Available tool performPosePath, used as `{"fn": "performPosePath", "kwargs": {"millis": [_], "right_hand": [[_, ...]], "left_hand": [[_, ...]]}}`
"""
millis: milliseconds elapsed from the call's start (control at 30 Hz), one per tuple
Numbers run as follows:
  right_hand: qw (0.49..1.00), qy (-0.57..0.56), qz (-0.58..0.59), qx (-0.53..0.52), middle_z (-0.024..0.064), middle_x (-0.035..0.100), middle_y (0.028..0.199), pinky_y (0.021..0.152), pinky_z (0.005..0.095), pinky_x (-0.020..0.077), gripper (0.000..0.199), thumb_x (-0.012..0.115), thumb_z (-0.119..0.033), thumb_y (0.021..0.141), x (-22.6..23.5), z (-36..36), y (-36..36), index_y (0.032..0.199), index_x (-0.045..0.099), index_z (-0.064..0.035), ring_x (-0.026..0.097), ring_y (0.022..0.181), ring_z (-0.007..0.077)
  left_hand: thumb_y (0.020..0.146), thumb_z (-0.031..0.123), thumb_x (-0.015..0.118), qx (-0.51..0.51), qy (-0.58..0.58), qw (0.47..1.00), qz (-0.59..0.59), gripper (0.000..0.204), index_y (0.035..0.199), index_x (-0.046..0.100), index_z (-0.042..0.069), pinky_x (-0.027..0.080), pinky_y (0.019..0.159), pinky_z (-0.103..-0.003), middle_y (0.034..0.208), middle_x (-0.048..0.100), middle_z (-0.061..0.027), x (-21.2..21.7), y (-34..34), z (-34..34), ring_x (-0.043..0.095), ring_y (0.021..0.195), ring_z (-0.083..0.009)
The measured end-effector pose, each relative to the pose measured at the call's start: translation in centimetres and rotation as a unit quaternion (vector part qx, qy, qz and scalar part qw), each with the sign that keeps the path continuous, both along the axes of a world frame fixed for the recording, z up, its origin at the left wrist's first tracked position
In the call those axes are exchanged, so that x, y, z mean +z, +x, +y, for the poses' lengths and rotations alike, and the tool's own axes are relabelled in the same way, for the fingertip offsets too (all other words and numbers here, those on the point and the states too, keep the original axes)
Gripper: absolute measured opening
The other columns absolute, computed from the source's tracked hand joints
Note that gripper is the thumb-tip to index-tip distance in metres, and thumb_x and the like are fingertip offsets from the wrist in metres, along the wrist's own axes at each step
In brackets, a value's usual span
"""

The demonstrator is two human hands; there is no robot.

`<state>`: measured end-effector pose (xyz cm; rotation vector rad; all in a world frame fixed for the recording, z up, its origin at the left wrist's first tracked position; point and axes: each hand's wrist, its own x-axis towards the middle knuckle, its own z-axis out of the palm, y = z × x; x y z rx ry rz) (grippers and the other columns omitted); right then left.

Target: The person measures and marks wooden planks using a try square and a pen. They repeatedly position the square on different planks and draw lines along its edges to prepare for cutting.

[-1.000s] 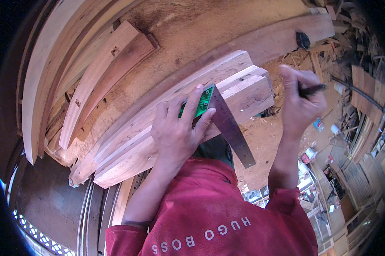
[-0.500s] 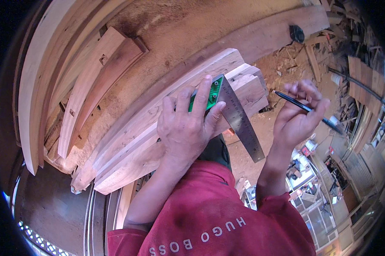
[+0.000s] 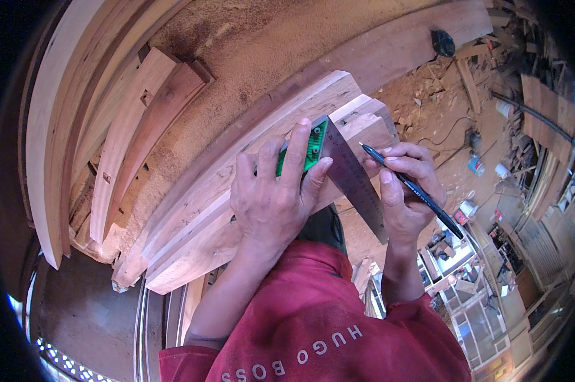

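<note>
My left hand (image 3: 271,197) grips the green handle of a try square (image 3: 357,181), pressing it against the wooden beams. The square's metal blade lies across the beams and juts past their near side. Between the thumb and fingers of my right hand (image 3: 411,191) is a black pen (image 3: 421,194), its tip pointing up and left, close beside the blade. Several pale, squared wooden beams (image 3: 255,159) lie side by side under my left hand, their stepped ends toward the upper right.
Mortised wooden pieces (image 3: 131,127) and long boards (image 3: 51,140) lie at the left on a sawdust-covered surface (image 3: 236,51). A dark round object (image 3: 443,43) rests on a plank at the upper right. Wood scraps (image 3: 469,86) litter the ground on the right.
My right hand has moved left with the pen, bringing its tip near the square's blade. The pen is now held in a writing grip. My left hand stays on the square.
</note>
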<state>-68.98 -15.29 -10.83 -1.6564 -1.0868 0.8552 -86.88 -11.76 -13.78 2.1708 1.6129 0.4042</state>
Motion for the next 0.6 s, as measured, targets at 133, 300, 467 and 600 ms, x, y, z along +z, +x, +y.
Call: {"fn": "performPosePath", "kwargs": {"millis": [133,300,467,600], "right_hand": [[0.999,-0.005,-0.035,0.0,0.0162,0.067,0.097,0.076,0.0305,0.0574,0.016,0.072,0.004,0.082,-0.36,-0.38,0.19,0.096,0.068,0.0001,0.068,0.089,0.0242],[1.0,-0.009,-0.015,-0.013,0.0165,0.068,0.099,0.074,0.0302,0.0574,0.016,0.073,0.004,0.082,-0.59,-0.55,-0.03,0.097,0.068,0.0,0.068,0.089,0.0239],[0.998,0.004,-0.062,0.023,0.016,0.07,0.097,0.074,0.0313,0.0568,0.017,0.074,0.004,0.08,-0.96,-0.59,0.66,0.096,0.069,-0.0004,0.069,0.088,0.0239],[0.995,0.017,-0.086,0.051,0.0159,0.072,0.095,0.075,0.0321,0.0564,0.019,0.075,0.004,0.078,-0.49,0.02,0.49,0.096,0.071,0.0003,0.07,0.086,0.0248]], "left_hand": [[0.09,0.048,0.067,0.001,0.015,1.0,-0.003,0.052,0.134,0.065,0.019,0.046,0.057,-0.033,0.097,0.059,-0.0018,-0.37,0.01,0.0,0.051,0.074,-0.0218],[0.09,0.048,0.067,0.001,0.014,1.0,0.001,0.052,0.133,0.065,0.019,0.046,0.057,-0.033,0.096,0.059,-0.0018,-0.32,0.09,0.07,0.049,0.072,-0.0216],[0.09,0.048,0.067,0.001,0.006,1.0,0.003,0.051,0.133,0.065,0.019,0.045,0.056,-0.033,0.095,0.058,-0.0014,-0.29,0.07,0.04,0.048,0.071,-0.0215],[0.09,0.046,0.067,-0.002,0.01,1.0,-0.001,0.05,0.132,0.066,0.019,0.045,0.056,-0.033,0.095,0.058,-0.0013,-0.38,-0.02,0.01,0.049,0.072,-0.0214]]}}
